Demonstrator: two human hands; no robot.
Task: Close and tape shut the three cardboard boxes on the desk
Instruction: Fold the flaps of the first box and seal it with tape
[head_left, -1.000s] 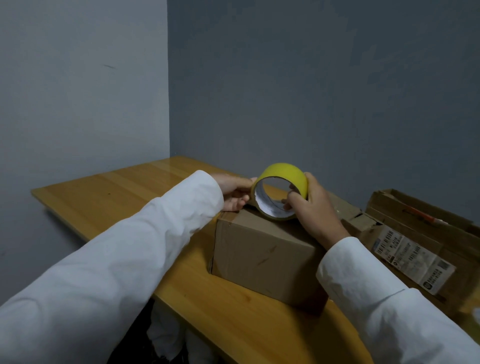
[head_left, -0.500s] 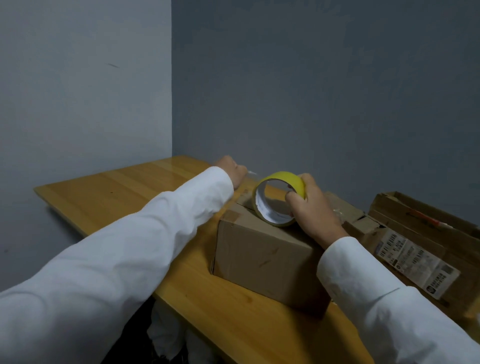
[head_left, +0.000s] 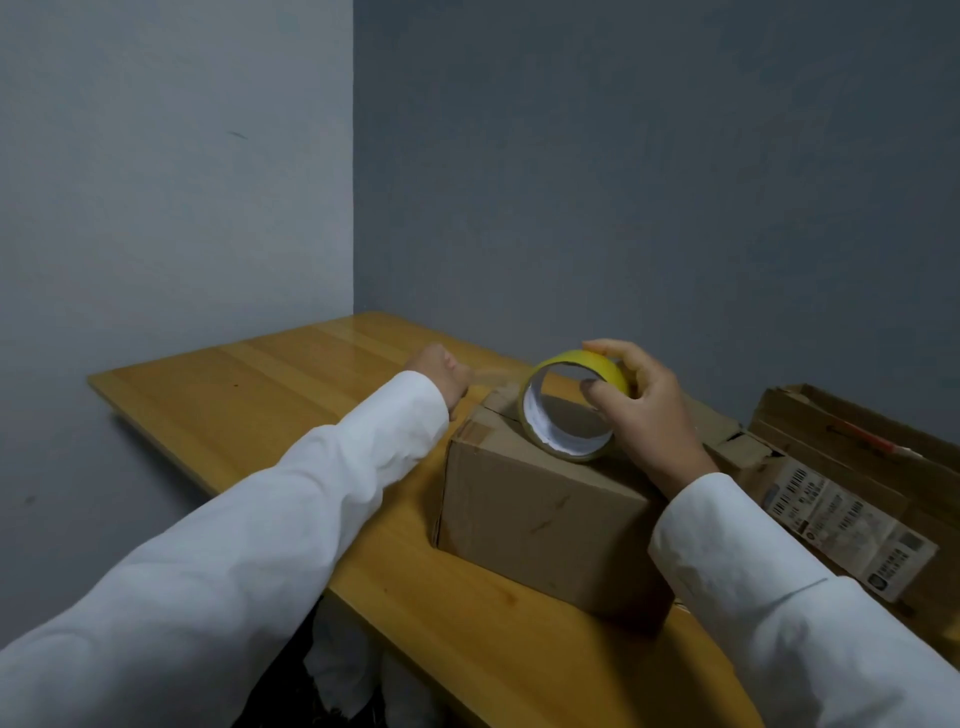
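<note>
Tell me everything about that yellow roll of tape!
The tape roll is a yellow ring with a white inside, open through the middle. It stands on its edge on top of the closed brown cardboard box. The right hand grips it, fingers over the top and thumb inside the hole. A thin clear strip stretches from it to the left hand, which pinches the end.
</note>
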